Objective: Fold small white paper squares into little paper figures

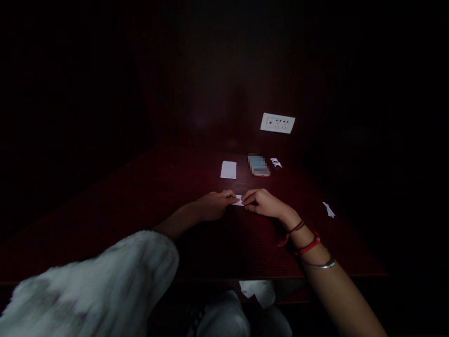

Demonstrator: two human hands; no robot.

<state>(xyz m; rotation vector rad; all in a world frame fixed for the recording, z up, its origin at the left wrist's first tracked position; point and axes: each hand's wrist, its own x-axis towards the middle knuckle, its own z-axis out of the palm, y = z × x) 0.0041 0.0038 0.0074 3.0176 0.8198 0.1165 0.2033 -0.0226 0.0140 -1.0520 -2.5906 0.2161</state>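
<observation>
A small piece of white paper lies on the dark red table between my hands, partly covered by the fingers. My left hand, with a ring on one finger, presses its fingertips on the paper's left side. On the right side, my right hand has its thumb and fingers closed at the paper's edge. Both hands rest at table level, fingertips almost meeting. Just beyond them lies a white rectangular sheet of paper, flat and apart from the hands.
A phone, its screen blurred, lies farther back, with white paper scraps to its right. Another paper scrap is near the right side. A wall socket sits above the table. White paper shows below the front edge.
</observation>
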